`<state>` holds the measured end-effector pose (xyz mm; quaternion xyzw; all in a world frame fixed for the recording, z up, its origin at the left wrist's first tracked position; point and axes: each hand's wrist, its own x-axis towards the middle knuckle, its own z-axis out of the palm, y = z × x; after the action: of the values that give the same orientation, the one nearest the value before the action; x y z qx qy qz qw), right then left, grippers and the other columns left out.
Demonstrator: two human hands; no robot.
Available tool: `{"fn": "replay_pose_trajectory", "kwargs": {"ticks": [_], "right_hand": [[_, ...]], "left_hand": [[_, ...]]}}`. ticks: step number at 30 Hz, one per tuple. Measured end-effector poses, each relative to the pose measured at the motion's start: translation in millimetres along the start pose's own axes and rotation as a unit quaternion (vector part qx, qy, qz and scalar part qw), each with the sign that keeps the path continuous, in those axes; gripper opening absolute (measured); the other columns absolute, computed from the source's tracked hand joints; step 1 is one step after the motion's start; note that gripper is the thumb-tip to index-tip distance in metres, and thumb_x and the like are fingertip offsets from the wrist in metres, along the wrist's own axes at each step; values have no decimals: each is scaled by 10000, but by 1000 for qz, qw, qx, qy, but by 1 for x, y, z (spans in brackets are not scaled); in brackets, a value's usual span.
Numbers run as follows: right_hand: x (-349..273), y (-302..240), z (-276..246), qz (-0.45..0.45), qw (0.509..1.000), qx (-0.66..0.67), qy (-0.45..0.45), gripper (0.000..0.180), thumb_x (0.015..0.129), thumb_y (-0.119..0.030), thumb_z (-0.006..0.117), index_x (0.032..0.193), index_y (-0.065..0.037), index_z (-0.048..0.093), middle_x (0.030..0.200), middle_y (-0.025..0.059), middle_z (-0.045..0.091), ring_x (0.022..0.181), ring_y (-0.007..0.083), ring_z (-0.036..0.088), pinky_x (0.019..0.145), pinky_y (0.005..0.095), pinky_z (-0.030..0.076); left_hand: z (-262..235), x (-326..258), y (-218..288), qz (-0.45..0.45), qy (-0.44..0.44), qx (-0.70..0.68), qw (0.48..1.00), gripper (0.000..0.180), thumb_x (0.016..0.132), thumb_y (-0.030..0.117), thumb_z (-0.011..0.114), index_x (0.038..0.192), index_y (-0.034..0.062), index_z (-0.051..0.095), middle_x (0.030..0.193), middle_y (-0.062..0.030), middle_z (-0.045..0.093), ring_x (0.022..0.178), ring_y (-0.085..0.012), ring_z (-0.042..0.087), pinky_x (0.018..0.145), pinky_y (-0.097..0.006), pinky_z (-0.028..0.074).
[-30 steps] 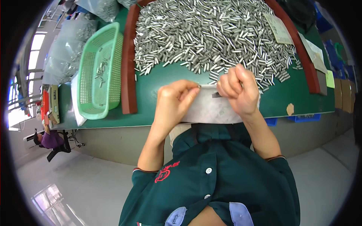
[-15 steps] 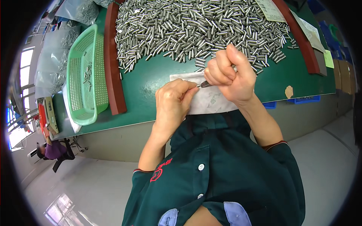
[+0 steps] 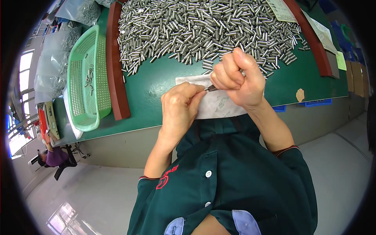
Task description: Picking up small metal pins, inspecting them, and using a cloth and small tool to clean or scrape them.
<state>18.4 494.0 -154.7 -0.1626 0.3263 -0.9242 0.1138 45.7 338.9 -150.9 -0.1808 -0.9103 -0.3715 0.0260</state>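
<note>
Between the thumb and fingertips of my left hand (image 3: 178, 105) is a small shiny metal pin (image 3: 206, 89), mostly covered by the fingers. My right hand (image 3: 243, 80) is closed in a fist around a slim tool (image 3: 212, 88). Only the tool's dark metal tip shows, meeting the end of the pin; its handle is hidden in the fist. Beneath both hands a whitish cloth (image 3: 211, 109) lies at the near edge of the green table (image 3: 147, 94). A wide heap of similar metal pins (image 3: 203, 31) spreads just beyond the hands.
Red-brown rails (image 3: 117, 74) flank the heap on both sides. Left of them stands a green perforated basket (image 3: 102, 66) with a few pins inside. Bags of pins (image 3: 58, 64) lie farther left. Paper sheets (image 3: 319, 33) rest at the right. A seated person (image 3: 56, 156) is at far left.
The right fist has shifted very slightly while the tool tip stays at the pin. My left hand holds nearly the same place.
</note>
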Motion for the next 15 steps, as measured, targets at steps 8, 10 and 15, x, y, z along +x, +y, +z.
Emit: {"fn": "replay_pose_trajectory", "kwargs": {"ticks": [8, 10, 15], "right_hand": [[0, 1, 0, -2, 1000, -9, -11, 442, 923, -260, 213, 506, -131, 279, 411, -45, 249, 379, 74, 160, 394, 237, 185], [-1, 1, 1, -1, 1000, -10, -6, 443, 923, -258, 217, 504, -131, 280, 411, -45, 249, 377, 73, 163, 392, 237, 183], [1, 1, 3, 2, 1000, -17, -3, 444, 924, -253, 228, 500, -128, 280, 408, -43, 249, 377, 69, 167, 389, 236, 179]], "left_hand": [[1, -1, -1, 10, 5, -9, 1000, 72, 645, 19, 639, 692, 18, 584, 575, -102, 509, 533, -270, 508, 500, -346, 398], [1, 0, -1, 8, 1, -3, 1000, 72, 644, 15, 638, 690, 15, 581, 577, -103, 510, 539, -272, 512, 504, -344, 403], [1, 1, -1, 8, 1, -22, 1000, 66, 645, 6, 631, 683, 9, 577, 589, -109, 526, 554, -280, 525, 512, -346, 411]]}}
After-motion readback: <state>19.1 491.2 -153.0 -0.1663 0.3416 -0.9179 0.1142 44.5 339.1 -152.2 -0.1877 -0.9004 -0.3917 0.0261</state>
